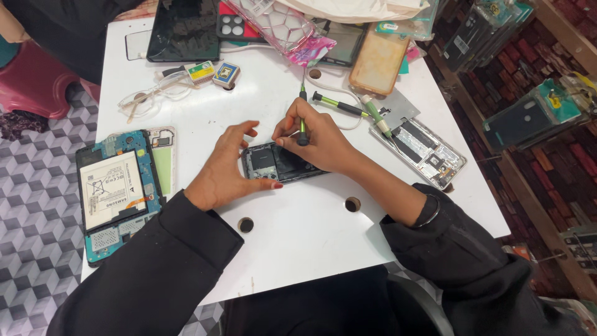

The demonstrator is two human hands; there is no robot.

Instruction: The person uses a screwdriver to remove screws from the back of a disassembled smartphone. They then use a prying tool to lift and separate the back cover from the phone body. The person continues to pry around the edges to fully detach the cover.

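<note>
two small boxes (214,73), yellow-striped and blue-framed, beyond the opened phone (277,163).

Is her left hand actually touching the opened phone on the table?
Touching. The head view shows the left hand lying against the opened phone, thumb along its near edge.

opened dark phone (280,163) flat on white table (298,230), green-handled screwdriver (303,121) upright over it
</note>
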